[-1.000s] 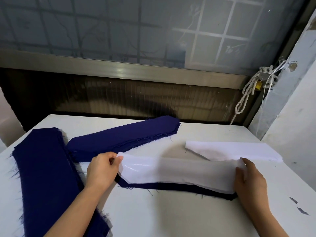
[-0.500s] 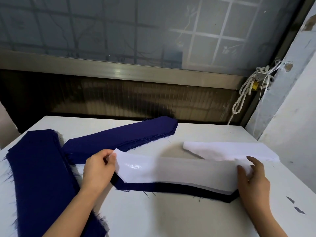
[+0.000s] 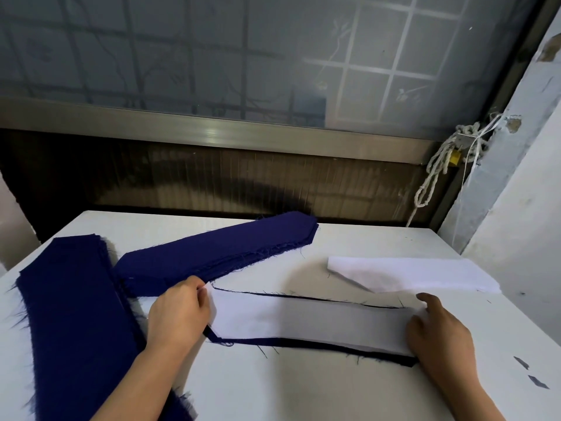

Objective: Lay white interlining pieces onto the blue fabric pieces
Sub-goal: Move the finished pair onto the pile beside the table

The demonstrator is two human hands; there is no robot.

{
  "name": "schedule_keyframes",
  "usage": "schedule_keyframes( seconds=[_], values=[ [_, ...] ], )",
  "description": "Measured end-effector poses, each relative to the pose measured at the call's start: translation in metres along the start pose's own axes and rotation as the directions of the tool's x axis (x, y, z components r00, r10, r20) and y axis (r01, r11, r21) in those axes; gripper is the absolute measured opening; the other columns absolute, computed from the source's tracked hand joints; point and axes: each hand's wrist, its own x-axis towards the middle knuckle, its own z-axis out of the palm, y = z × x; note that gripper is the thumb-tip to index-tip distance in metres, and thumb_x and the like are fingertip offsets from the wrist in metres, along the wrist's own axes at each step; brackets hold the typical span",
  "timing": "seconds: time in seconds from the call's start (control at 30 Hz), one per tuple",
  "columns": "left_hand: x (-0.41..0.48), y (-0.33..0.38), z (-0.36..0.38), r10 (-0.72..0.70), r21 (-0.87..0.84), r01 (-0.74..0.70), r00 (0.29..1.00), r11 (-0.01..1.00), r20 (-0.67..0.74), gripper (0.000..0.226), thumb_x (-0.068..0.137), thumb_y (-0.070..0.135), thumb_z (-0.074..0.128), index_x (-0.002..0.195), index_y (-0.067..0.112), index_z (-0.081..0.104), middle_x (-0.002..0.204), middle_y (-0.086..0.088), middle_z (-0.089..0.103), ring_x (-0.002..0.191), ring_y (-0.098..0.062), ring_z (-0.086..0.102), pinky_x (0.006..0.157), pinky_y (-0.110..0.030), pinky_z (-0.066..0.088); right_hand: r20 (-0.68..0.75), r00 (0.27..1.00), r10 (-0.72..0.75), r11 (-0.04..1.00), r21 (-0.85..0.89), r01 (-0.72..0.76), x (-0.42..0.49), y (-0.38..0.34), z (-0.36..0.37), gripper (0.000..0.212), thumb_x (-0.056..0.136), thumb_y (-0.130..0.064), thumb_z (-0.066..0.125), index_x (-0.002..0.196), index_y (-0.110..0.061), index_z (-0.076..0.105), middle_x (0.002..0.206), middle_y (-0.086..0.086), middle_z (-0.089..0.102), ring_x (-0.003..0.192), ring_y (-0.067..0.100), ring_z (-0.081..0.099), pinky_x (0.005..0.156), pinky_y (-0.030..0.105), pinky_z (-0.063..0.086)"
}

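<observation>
Left hand point(image 3: 179, 314) curled, pinching white interlining point(image 3: 303, 323), right hand point(image 3: 440, 338) palm-down, relaxed, forearms reaching forward

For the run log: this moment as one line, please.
state: white interlining piece lies on blue fabric piece | left hand: pinches its left end | right hand: rests on its right end

On the table point(image 3: 303, 390) an interlining point(image 3: 306, 323) lies flat on a blue piece point(image 3: 303, 344), the left hand point(image 3: 179, 314) pinching its left end and the right hand point(image 3: 437, 332) resting on its right end, with a blue stack point(image 3: 212, 256) and a white stack point(image 3: 409, 273) just behind.
</observation>
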Motion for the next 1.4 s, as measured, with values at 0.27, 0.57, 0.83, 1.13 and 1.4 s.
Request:
schedule_keyframes(
  seconds=[0.27, 0.57, 0.83, 1.13, 1.4],
  values=[
    [-0.002, 0.005, -0.005, -0.054, -0.059, 0.051, 0.997, 0.997, -0.063, 0.022, 0.091, 0.021, 0.065, 0.11, 0.012, 0.059, 0.095, -0.005, 0.064, 0.086, -0.026, 0.059, 0.068, -0.039, 0.049, -0.045, 0.994, 0.103, 0.989, 0.112, -0.098, 0.004, 0.006, 0.0, 0.045, 0.08, -0.003, 0.062, 0.123, -0.009, 0.052, 0.085, 0.004, 0.06, 0.082, 0.034, 0.057, 0.071, 0.04, 0.044],
    [0.008, -0.005, -0.001, -0.219, 0.231, 0.206, 0.975, 0.951, 0.032, 0.067, 0.099, 0.059, 0.026, 0.155, 0.021, 0.031, 0.163, -0.018, 0.018, 0.151, -0.037, 0.007, 0.122, -0.05, 0.006, -0.07, 0.996, 0.063, 0.998, 0.0, -0.063, 0.004, 0.007, 0.004, 0.033, 0.08, -0.008, 0.066, 0.113, -0.004, 0.061, 0.102, 0.015, 0.063, 0.095, 0.038, 0.057, 0.081, 0.044, 0.043],
    [0.013, -0.006, -0.001, -0.11, 0.227, 0.113, 0.994, 0.967, -0.027, 0.057, 0.099, 0.047, 0.042, 0.139, 0.009, 0.054, 0.15, -0.006, 0.046, 0.141, -0.025, 0.034, 0.121, -0.043, 0.015, -0.05, 0.997, 0.056, 0.997, -0.045, -0.058, 0.003, 0.004, 0.002, 0.028, 0.08, -0.005, 0.064, 0.108, -0.002, 0.065, 0.1, 0.017, 0.064, 0.095, 0.039, 0.054, 0.08, 0.044, 0.043],
    [0.038, -0.014, -0.021, -0.124, 0.257, 0.126, 0.992, 0.958, -0.022, 0.041, 0.1, 0.045, 0.041, 0.12, 0.017, 0.063, 0.127, -0.006, 0.057, 0.117, -0.027, 0.051, 0.096, -0.041, 0.037, -0.039, 0.999, -0.007, 0.996, -0.084, 0.004, 0.004, 0.003, 0.007, 0.027, 0.076, 0.0, 0.067, 0.102, 0.002, 0.067, 0.094, 0.021, 0.064, 0.089, 0.043, 0.056, 0.074, 0.045, 0.046],
    [0.068, -0.037, -0.028, -0.313, 0.213, 0.318, 0.948, 0.924, -0.057, 0.02, 0.093, 0.027, 0.061, 0.105, 0.015, 0.074, 0.114, -0.014, 0.064, 0.113, -0.035, 0.052, 0.09, -0.042, 0.041, -0.075, 0.993, -0.087, 0.987, -0.138, 0.076, 0.008, 0.009, 0.015, 0.027, 0.065, 0.003, 0.075, 0.091, 0.0, 0.068, 0.083, 0.02, 0.064, 0.076, 0.044, 0.058, 0.064, 0.046, 0.049]
  ],
)
